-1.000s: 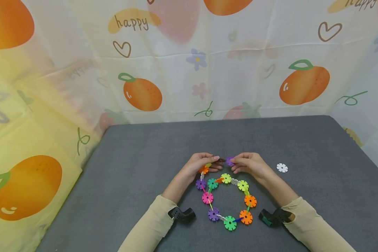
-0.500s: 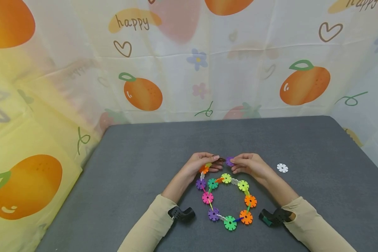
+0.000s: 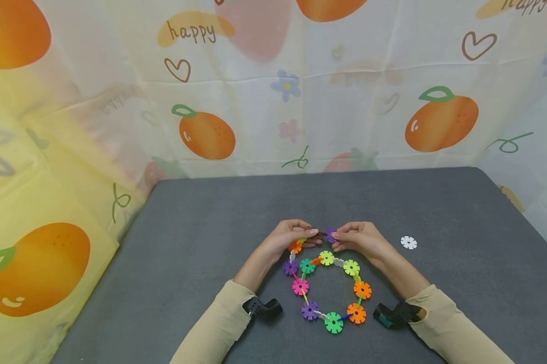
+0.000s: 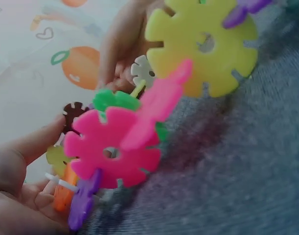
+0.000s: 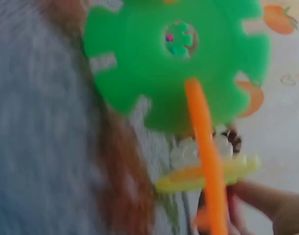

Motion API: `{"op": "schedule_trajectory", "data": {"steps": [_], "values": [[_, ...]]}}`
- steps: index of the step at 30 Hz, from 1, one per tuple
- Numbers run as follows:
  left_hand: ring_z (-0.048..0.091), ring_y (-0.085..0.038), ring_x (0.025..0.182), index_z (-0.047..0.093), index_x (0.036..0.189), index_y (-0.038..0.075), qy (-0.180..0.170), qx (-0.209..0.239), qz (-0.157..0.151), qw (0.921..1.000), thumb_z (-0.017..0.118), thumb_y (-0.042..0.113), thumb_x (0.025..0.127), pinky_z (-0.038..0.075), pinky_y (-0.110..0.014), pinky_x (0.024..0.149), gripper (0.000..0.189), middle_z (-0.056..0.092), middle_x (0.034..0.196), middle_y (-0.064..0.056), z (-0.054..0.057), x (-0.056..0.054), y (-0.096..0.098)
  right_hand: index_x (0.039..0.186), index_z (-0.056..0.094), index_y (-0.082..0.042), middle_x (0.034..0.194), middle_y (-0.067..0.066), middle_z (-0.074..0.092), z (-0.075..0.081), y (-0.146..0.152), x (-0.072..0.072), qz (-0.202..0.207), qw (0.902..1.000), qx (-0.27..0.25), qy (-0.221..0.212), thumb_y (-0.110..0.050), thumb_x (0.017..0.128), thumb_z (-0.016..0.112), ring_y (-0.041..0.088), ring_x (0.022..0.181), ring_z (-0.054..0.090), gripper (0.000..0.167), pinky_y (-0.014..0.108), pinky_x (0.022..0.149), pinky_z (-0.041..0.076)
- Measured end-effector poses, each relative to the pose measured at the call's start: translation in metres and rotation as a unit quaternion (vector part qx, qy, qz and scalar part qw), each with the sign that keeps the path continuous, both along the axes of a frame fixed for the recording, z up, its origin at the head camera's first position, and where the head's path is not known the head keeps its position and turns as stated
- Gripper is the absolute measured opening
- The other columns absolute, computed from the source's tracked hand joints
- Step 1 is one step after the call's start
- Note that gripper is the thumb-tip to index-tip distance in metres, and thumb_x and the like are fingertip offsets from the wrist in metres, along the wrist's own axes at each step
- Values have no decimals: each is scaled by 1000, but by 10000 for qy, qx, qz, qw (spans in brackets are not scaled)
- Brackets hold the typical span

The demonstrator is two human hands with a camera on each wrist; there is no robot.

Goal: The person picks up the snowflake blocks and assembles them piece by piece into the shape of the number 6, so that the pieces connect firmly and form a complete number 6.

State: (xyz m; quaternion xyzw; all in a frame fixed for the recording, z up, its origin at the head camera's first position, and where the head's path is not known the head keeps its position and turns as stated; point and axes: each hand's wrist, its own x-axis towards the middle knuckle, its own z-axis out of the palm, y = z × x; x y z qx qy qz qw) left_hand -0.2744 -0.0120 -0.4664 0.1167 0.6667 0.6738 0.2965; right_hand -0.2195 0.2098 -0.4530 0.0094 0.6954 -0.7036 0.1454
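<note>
In the head view, several notched plastic discs are slotted together edge to edge in a colourful chain (image 3: 300,286) that curves into a ring on the table. My left hand (image 3: 288,237) grips the chain's upper left end, with a dark brown disc (image 4: 73,113) at its fingertips. Just below those fingers hang a yellow disc (image 4: 56,160) and an orange disc (image 3: 296,246). Facing it, my right hand (image 3: 362,237) pinches a purple disc (image 3: 331,235) between thumb and fingers. The purple disc's edge meets the brown one's; how far their notches engage, I cannot tell.
A single white disc (image 3: 409,242) lies on the grey table (image 3: 209,217) to the right of my right hand. Behind the table hangs a printed cloth (image 3: 255,126). Black wrist cameras sit at both cuffs, the left camera (image 3: 263,308) close beside the ring.
Both hands have shifted very slightly, the left fingertips dipping a little and the purple disc edging left towards the brown one. The ring has barely moved, and the white disc lies where it was.
</note>
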Motion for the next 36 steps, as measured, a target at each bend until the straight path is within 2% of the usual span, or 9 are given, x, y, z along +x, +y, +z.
{"op": "schedule_trajectory", "data": {"steps": [4, 10, 13, 16, 19, 21, 24, 29, 36], "values": [[74, -17, 89, 63, 108, 1, 96, -160, -132, 9997, 72, 16, 89, 61, -34, 85, 25, 76, 97, -14, 1, 0, 1, 106, 57, 16, 77, 7, 73, 0, -3, 0, -56, 9995, 231, 188, -7, 92, 66, 14, 68, 72, 28, 33, 70, 63], [74, -20, 90, 64, 114, 1, -188, 21, -118, 9998, 68, 21, 92, 61, -36, 84, 31, 74, 105, -17, 1, -1, 1, 113, 57, 11, 80, 3, 71, 2, 1, -1, -63, 9995, 203, -227, -16, 94, 65, 12, 70, 70, 33, 28, 67, 61], [74, -19, 89, 63, 117, -1, -414, 207, -135, 9988, 65, 20, 94, 61, -36, 85, 31, 73, 109, -18, 2, -3, 0, 111, 61, 3, 85, 0, 69, 3, 4, -1, 4, 9987, -147, -490, -16, 96, 61, 10, 73, 68, 24, 26, 66, 60], [74, -18, 88, 63, 119, -3, -649, 358, -174, 9971, 62, 19, 96, 61, -35, 86, 32, 73, 109, -17, 3, -4, -2, 103, 67, -7, 89, -2, 69, 4, 7, -1, 109, 9932, -851, -783, -14, 100, 55, 10, 77, 68, 15, 24, 70, 59], [74, -18, 87, 62, 119, -4, -823, 507, -157, 9952, 60, 19, 98, 60, -35, 87, 32, 74, 106, -15, 3, -6, -4, 91, 72, -15, 87, -3, 69, 6, 10, -1, 104, 9851, -1431, -943, -12, 102, 49, 9, 79, 66, 25, 23, 73, 58], [74, -18, 87, 62, 118, -5, -902, 579, -125, 9942, 60, 19, 98, 60, -36, 88, 32, 75, 102, -13, 2, -7, -5, 86, 74, -16, 84, -3, 68, 8, 11, -1, 30, 9829, -1576, -954, -11, 102, 49, 9, 79, 65, 30, 22, 73, 58], [74, -19, 87, 63, 117, -5, -943, 609, -101, 9936, 61, 19, 97, 59, -37, 89, 31, 75, 99, -12, 1, -8, -5, 86, 73, -16, 84, -2, 69, 9, 11, 0, 11, 9874, -1374, -781, -10, 101, 51, 10, 78, 66, 28, 23, 73, 59], [74, -18, 89, 64, 117, -5, -773, 473, -131, 9958, 62, 18, 96, 59, -37, 88, 31, 75, 103, -14, 2, -7, -4, 90, 72, -13, 86, -1, 70, 9, 4, 1, 142, 9928, -1001, -640, -11, 98, 57, 11, 78, 69, 17, 24, 73, 60], [74, -19, 92, 64, 118, -5, -520, 336, -209, 9979, 62, 18, 96, 60, -37, 88, 32, 73, 110, -18, 2, -6, -3, 85, 72, -13, 82, -1, 70, 6, 1, 0, 69, 9922, -1008, -733, -10, 97, 58, 10, 76, 70, 19, 24, 72, 60]]}}
